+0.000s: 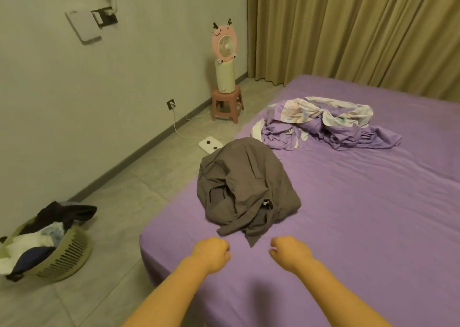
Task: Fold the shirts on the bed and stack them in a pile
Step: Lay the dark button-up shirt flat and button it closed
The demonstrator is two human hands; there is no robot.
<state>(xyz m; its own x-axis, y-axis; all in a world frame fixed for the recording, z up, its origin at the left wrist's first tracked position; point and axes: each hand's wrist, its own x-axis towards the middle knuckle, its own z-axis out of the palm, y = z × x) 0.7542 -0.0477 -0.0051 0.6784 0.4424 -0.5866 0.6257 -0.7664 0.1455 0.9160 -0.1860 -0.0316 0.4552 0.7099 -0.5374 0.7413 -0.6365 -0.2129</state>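
Note:
A crumpled grey shirt (245, 190) lies in a heap near the left edge of the purple bed (361, 214). My left hand (211, 253) hovers just in front of the shirt's lower hem, fingers curled, holding nothing. My right hand (290, 252) hovers beside it to the right, fingers also curled and holding nothing. Neither hand touches the shirt. Farther back on the bed lies a rumpled purple and white patterned cloth (323, 124).
A green laundry basket (59, 257) full of clothes stands on the tiled floor at the left. A pink stool (226, 106) carrying a pink fan (225, 45) stands by the wall. A white scale (210, 145) lies on the floor beside the bed. Tan curtains (348, 28) hang behind.

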